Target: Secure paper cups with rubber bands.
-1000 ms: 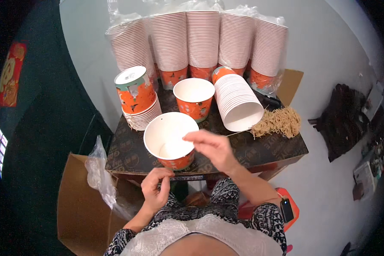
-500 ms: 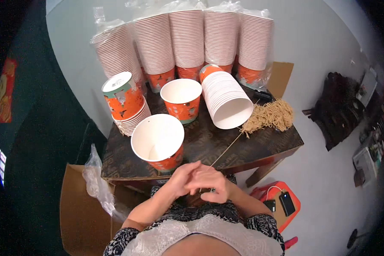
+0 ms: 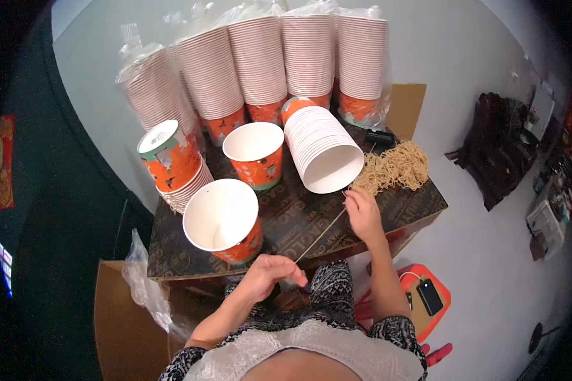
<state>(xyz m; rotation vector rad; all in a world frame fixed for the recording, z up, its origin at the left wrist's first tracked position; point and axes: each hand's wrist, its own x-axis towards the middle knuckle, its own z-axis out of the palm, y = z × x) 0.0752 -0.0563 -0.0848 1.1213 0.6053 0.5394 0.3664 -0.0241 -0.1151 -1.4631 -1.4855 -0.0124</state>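
Note:
A thin tan cord (image 3: 321, 235) runs taut between my two hands. My left hand (image 3: 270, 273) pinches its near end just below the table's front edge. My right hand (image 3: 362, 213) pinches it farther up, close to a tangled pile of tan cords (image 3: 394, 168) on the dark table (image 3: 299, 216). An open orange-and-white paper cup (image 3: 222, 219) stands near my left hand. Another open cup (image 3: 255, 152) stands behind it. A stack of white-lined cups (image 3: 321, 152) lies on its side, mouth toward me.
Several tall wrapped stacks of cups (image 3: 260, 63) line the table's far side. A lidded cup (image 3: 168, 155) tops a short stack at the left. A cardboard box (image 3: 124, 317) with clear plastic sits lower left. An orange stool with a dark phone (image 3: 429, 295) stands lower right.
My hands were together at the table's front edge; now they are apart. The right hand has moved up toward the cord pile, drawing one cord out taut.

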